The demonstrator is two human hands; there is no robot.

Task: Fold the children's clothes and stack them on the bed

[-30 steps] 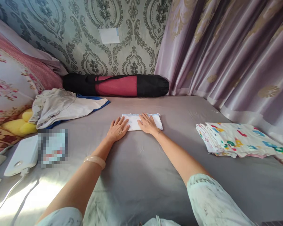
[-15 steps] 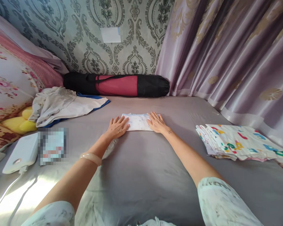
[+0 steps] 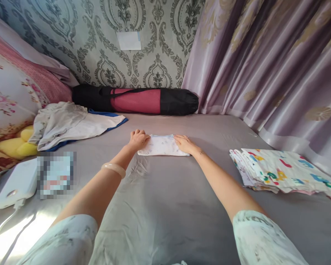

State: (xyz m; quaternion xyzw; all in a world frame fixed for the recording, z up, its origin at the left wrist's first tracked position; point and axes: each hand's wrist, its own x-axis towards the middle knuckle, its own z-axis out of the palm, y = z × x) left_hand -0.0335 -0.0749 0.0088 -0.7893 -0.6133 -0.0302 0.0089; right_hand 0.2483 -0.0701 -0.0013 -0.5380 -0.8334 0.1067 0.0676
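Observation:
A small folded white cloth (image 3: 162, 146) with a faint print lies on the grey bed sheet (image 3: 165, 206) in front of me. My left hand (image 3: 138, 139) grips the cloth's left end, fingers curled over its edge. My right hand (image 3: 184, 143) holds the right end, fingers bent onto the cloth. Both arms reach straight out from me; a pale bangle (image 3: 115, 169) circles my left wrist.
A stack of folded colourful-print cloths (image 3: 278, 171) lies at the right. A heap of white and blue clothes (image 3: 71, 123) sits at the left, a red-and-black roll bag (image 3: 138, 100) along the wall. White power bank (image 3: 15, 183), pillows and a yellow plush toy (image 3: 13, 144) are at far left; curtains (image 3: 264, 66) hang right.
Both hands went from lying flat on the cloth to gripping its two ends. The cloth now looks narrower and folded over, and it sits slightly nearer to me.

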